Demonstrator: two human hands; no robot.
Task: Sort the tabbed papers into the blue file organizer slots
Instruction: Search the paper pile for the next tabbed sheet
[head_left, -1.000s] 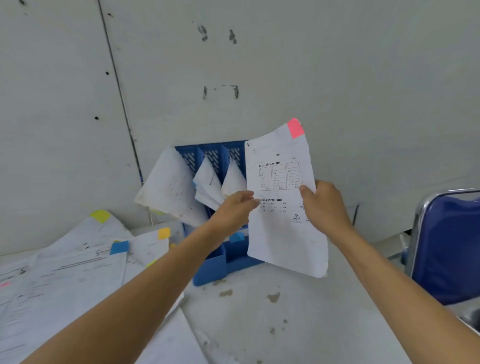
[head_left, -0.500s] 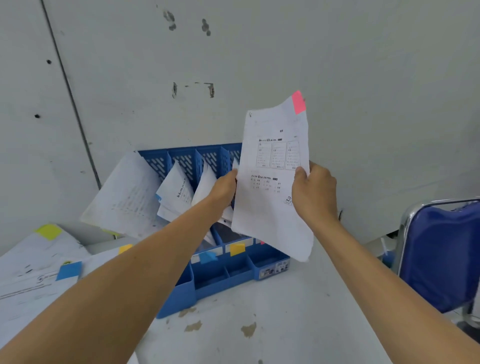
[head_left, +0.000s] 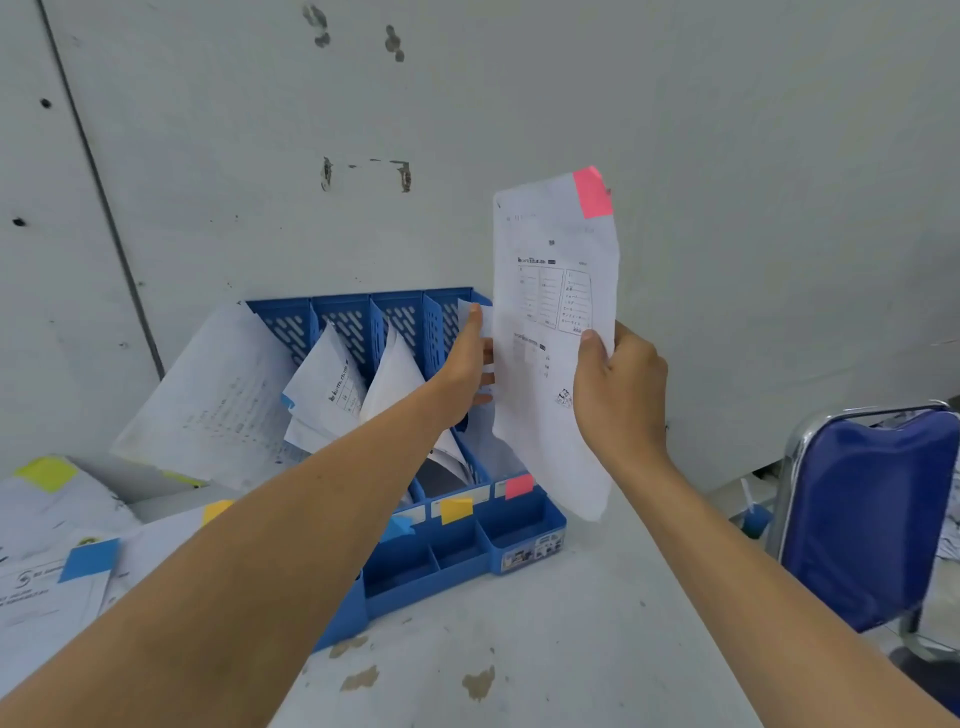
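Right hand (head_left: 618, 384) pinches pink-tabbed sheet (head_left: 550, 312) at its right edge, thumb in front. Sheet upright, by right end of blue file organizer (head_left: 452, 561). Left hand (head_left: 467, 371) flat, fingers straight, against papers in rightmost slot, partly behind sheet. Sheet print: boxed table, small stamp, too blurred to read. Slot fronts carry pink label (head_left: 518, 486), yellow label (head_left: 457, 509), blue label (head_left: 397, 527). Corner sticker (head_left: 532, 553) illegible. Loose tabbed papers (head_left: 52, 571) on worktop (head_left: 519, 649), left.
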